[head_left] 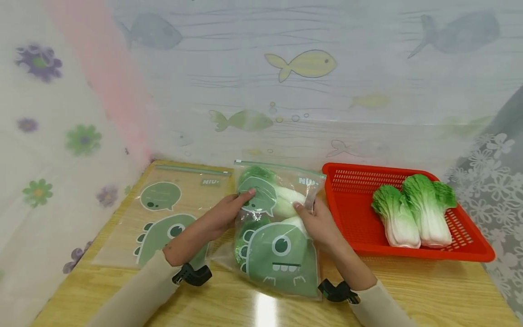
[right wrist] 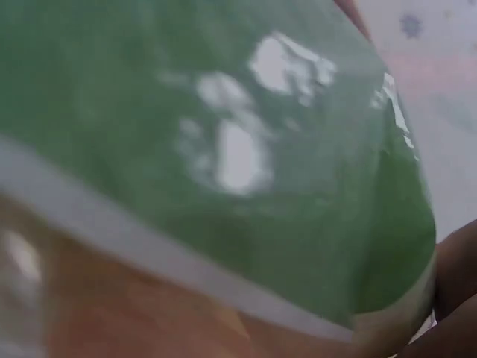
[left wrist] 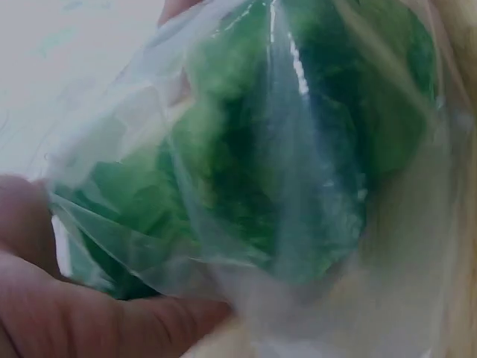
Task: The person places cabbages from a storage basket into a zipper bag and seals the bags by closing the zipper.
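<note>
A clear zip bag (head_left: 296,290) printed with a green dinosaur stands at the middle of the table, with Chinese cabbages (head_left: 283,195) inside. My left hand (head_left: 220,213) grips its left side, thumb on the front. On the right side, my right hand (head_left: 320,222) grips the bag the same way, its other fingers mostly hidden behind. The left wrist view shows dark green cabbage leaves (left wrist: 298,149) through the film, close to the fingers. Glossy green print on the bag (right wrist: 149,149) fills most of the right wrist view. Whether the top seal is closed, I cannot tell.
Flat on the table (head_left: 392,281) to the left lies a second dinosaur zip bag (head_left: 122,236). A red plastic basket (head_left: 351,213) at the right holds two more Chinese cabbages (head_left: 426,213). Behind hangs a fish-patterned curtain (head_left: 245,81).
</note>
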Tool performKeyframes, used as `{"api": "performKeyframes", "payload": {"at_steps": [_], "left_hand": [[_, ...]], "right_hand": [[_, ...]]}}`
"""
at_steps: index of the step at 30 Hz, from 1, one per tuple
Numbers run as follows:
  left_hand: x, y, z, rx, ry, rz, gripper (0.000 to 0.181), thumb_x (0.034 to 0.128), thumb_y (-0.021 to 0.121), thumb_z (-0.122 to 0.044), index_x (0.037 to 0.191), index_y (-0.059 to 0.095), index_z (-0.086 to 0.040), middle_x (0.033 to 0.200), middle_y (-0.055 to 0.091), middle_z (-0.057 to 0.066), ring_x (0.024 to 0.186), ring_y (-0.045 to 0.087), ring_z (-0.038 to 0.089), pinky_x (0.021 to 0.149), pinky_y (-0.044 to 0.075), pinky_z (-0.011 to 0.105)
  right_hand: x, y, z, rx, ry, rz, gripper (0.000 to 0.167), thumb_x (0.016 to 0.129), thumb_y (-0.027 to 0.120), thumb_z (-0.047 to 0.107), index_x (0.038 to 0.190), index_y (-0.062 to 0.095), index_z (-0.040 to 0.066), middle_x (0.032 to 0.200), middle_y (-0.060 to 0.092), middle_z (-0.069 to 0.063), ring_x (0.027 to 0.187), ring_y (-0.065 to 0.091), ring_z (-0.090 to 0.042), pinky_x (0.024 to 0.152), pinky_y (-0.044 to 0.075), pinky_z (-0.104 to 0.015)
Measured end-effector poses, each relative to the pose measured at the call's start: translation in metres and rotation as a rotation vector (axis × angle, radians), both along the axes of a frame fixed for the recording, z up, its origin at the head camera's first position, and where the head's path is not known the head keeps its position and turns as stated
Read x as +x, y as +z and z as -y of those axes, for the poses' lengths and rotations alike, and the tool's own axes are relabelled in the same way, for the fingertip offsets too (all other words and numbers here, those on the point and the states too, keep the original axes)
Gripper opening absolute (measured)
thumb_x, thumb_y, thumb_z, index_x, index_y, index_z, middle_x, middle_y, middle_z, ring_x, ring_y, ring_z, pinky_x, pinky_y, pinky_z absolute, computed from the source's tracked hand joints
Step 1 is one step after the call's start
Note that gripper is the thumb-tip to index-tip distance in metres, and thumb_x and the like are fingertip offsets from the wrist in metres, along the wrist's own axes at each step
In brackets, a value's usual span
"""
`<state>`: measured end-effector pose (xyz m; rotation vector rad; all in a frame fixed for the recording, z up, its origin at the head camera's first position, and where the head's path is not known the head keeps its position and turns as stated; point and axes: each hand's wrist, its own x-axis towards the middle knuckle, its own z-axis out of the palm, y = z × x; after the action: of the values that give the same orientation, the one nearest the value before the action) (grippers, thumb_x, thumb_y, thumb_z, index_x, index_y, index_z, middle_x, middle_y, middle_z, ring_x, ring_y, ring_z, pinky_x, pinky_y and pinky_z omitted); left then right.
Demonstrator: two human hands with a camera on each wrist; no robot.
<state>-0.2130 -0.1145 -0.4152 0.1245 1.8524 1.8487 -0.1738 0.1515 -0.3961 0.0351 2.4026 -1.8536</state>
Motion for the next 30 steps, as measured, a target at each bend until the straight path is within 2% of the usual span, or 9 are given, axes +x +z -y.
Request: {"api": "performKeyframes", "payload": {"at_steps": [2,5,7,11,16,18,22,25,30], "left_hand": [[-0.001,-0.003,0.000,-0.015,-0.041,-0.022,0.085,0.1086,0.050,-0.060,0.162,0.027,0.002,0.145,0.056,0.013,0.129,0.061,0.026,0.110,0.049,0.046],[-0.001,-0.006,-0.001,-0.057,-0.056,-0.049,0.089,0.1082,0.054,-0.056,0.166,0.015,-0.001,0.166,0.034,0.020,0.150,0.041,0.036,0.120,0.037,0.057],[-0.002,-0.008,-0.001,-0.069,-0.042,-0.060,0.094,0.1071,0.058,-0.053,0.168,0.007,-0.003,0.170,0.025,0.022,0.154,0.034,0.038,0.123,0.033,0.058],[-0.002,-0.013,-0.003,-0.051,0.010,-0.049,0.103,0.1053,0.064,-0.044,0.168,-0.007,-0.005,0.169,0.023,0.029,0.152,0.036,0.041,0.121,0.035,0.057],[-0.003,-0.024,-0.008,0.016,0.084,-0.009,0.099,0.1082,0.061,-0.032,0.167,-0.016,-0.010,0.166,0.028,0.032,0.148,0.043,0.042,0.119,0.040,0.057],[-0.003,-0.027,-0.011,0.015,0.114,-0.034,0.095,0.1099,0.058,-0.029,0.167,-0.016,-0.012,0.164,0.031,0.033,0.147,0.044,0.042,0.118,0.041,0.057],[-0.002,-0.028,-0.015,0.021,0.182,-0.084,0.085,0.1122,0.054,-0.023,0.166,-0.012,-0.022,0.148,0.050,0.035,0.134,0.057,0.039,0.111,0.047,0.051],[-0.003,-0.027,-0.021,0.034,0.229,-0.093,0.078,0.1129,0.053,-0.023,0.164,-0.005,-0.028,0.135,0.059,0.032,0.123,0.063,0.036,0.103,0.051,0.046],[-0.006,-0.026,-0.028,0.069,0.283,-0.071,0.070,0.1133,0.051,-0.021,0.162,0.001,-0.026,0.134,0.056,0.027,0.121,0.063,0.033,0.097,0.053,0.040]], "right_hand": [[-0.003,-0.007,0.003,0.040,-0.061,-0.017,0.047,0.110,0.059,0.024,0.148,0.042,0.001,0.131,0.056,-0.022,0.108,0.064,-0.029,0.097,0.055,-0.043],[-0.008,-0.015,0.005,0.069,-0.147,-0.030,0.051,0.110,0.059,0.031,0.149,0.043,0.002,0.139,0.055,-0.021,0.122,0.055,-0.034,0.109,0.048,-0.052],[-0.011,-0.019,0.005,0.080,-0.188,-0.029,0.053,0.110,0.057,0.035,0.151,0.042,0.004,0.142,0.054,-0.019,0.127,0.053,-0.034,0.113,0.046,-0.056],[-0.015,-0.023,0.004,0.105,-0.207,-0.057,0.048,0.111,0.052,0.032,0.148,0.041,0.004,0.142,0.052,-0.019,0.130,0.050,-0.034,0.117,0.041,-0.056],[-0.016,-0.024,0.001,0.174,-0.133,-0.078,0.062,0.112,0.043,0.029,0.167,0.025,0.007,0.166,0.033,-0.019,0.152,0.034,-0.037,0.128,0.021,-0.060],[-0.016,-0.023,0.001,0.208,-0.107,-0.058,0.070,0.112,0.041,0.031,0.172,0.010,0.013,0.177,0.018,-0.011,0.161,0.019,-0.034,0.130,0.010,-0.060],[-0.019,-0.023,0.000,0.255,-0.093,-0.052,0.072,0.112,0.037,0.031,0.172,0.002,0.012,0.179,0.004,-0.005,0.164,0.006,-0.029,0.131,0.003,-0.053],[-0.020,-0.023,-0.001,0.281,-0.116,-0.059,0.073,0.111,0.037,0.030,0.171,0.001,0.011,0.179,0.003,-0.009,0.164,0.005,-0.030,0.131,0.003,-0.052],[-0.016,-0.022,0.001,0.275,-0.157,-0.030,0.074,0.107,0.041,0.027,0.168,0.010,0.000,0.171,0.019,-0.027,0.159,0.018,-0.042,0.130,0.010,-0.058]]}}
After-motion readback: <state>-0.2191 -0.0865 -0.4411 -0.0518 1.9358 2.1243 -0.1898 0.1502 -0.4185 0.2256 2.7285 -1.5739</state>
